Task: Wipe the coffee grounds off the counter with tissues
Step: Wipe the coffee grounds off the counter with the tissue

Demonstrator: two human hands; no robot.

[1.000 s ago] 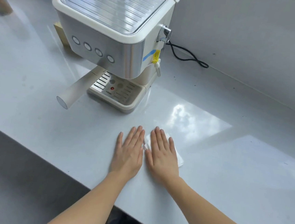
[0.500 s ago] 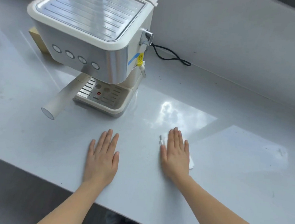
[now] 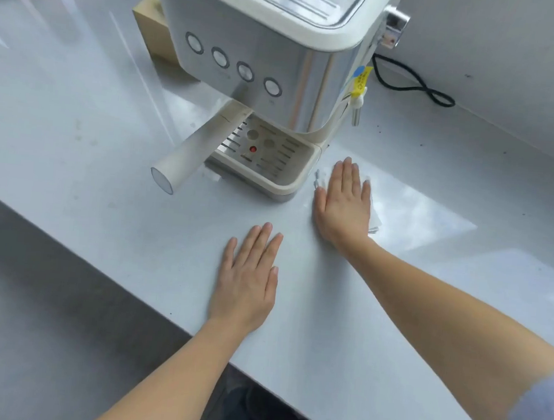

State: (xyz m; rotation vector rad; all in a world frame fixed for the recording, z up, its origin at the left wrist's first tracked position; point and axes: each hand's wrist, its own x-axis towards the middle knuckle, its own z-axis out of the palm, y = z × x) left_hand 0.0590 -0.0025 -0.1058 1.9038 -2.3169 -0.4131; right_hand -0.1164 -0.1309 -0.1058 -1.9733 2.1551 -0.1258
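Note:
My right hand [image 3: 344, 205] lies flat, palm down, on a white tissue [image 3: 374, 218] and presses it onto the grey counter [image 3: 393, 320], right beside the coffee machine's drip tray [image 3: 272, 172]. Only the tissue's edges show past the fingers and the palm's right side. My left hand [image 3: 249, 277] rests flat on the bare counter, nearer the front edge, fingers spread, holding nothing. A few dark coffee-ground specks [image 3: 422, 144] dot the counter toward the back wall.
The white and steel coffee machine [image 3: 267, 41] stands at the back, its portafilter handle [image 3: 193, 155] jutting toward the front left. A steam wand [image 3: 356, 111] hangs on its right side. A black cord [image 3: 414, 84] lies by the wall. A cardboard box [image 3: 151, 28] sits behind the machine.
My right hand has slid the tissue away from me, up to the drip tray's right corner. My left hand stays flat on the counter, now nearer the right one. The view has moved closer to the machine.

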